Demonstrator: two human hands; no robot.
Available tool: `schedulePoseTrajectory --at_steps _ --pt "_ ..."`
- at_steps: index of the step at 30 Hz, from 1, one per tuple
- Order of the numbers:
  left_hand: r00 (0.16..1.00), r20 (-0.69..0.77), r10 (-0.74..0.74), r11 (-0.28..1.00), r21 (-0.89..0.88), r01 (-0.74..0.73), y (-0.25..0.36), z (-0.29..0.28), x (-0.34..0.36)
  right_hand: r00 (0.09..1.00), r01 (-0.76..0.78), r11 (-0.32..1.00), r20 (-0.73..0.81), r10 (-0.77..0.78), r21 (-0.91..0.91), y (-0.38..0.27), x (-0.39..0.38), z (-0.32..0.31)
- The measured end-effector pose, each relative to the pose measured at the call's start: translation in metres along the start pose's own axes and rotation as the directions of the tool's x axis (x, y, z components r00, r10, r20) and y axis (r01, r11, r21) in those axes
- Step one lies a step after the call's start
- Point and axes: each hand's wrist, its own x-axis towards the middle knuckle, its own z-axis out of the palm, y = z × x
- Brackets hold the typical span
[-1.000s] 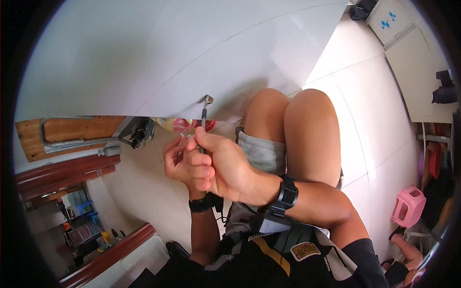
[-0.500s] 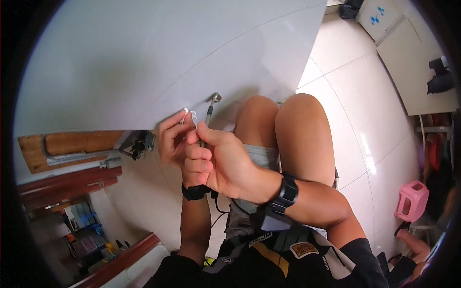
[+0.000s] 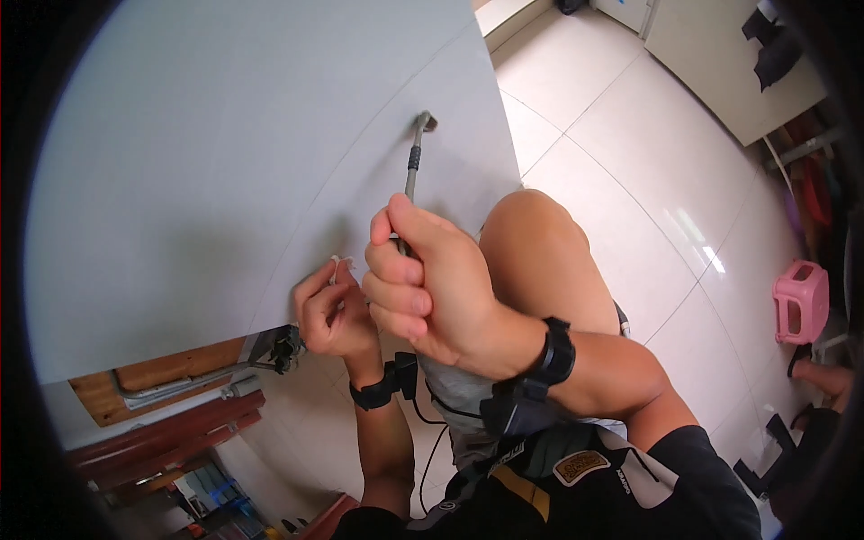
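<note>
My right hand [image 3: 436,288] is closed around a slim metal tool [image 3: 414,166] with a dark ribbed band and a small angled head. The tool points away from me over a large pale grey panel [image 3: 243,162]; I cannot tell if its head touches the surface. To the left and nearer, my left hand [image 3: 328,315] pinches a small crumpled white piece, perhaps tissue [image 3: 339,265], between thumb and fingertips, close to the panel's near edge. The tool's lower end is hidden in my right fist. Both wrists wear black straps.
My bent knee [image 3: 540,238] is right of the panel, above pale floor tiles [image 3: 621,162]. A pink plastic stool [image 3: 800,301] stands at the right, near another person's leg [image 3: 823,378]. Dark red wooden furniture [image 3: 171,441] lies at lower left. A black cable hangs below my wrists.
My right hand has moved up and away from the left with the tool, and the two hands are now further apart. My view has shifted, so the panel appears turned.
</note>
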Motion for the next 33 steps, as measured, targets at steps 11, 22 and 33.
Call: schedulePoseTrajectory --at_steps 11,22,33 --pt "0.995 0.061 0.082 0.996 -0.029 -0.08 0.02 0.008 0.014 0.973 -0.03 0.992 -0.223 0.057 0.124 0.007 0.02 -0.01" --pt "0.992 -0.007 0.124 0.964 -0.234 -0.122 0.031 0.025 0.029 0.952 -0.033 0.985 -0.294 0.083 0.172 -0.006 0.028 -0.016" --pt "0.997 0.017 0.075 0.958 -0.278 -0.068 0.032 0.029 0.028 0.952 -0.014 0.99 -0.301 0.055 0.137 -0.021 0.024 -0.013"
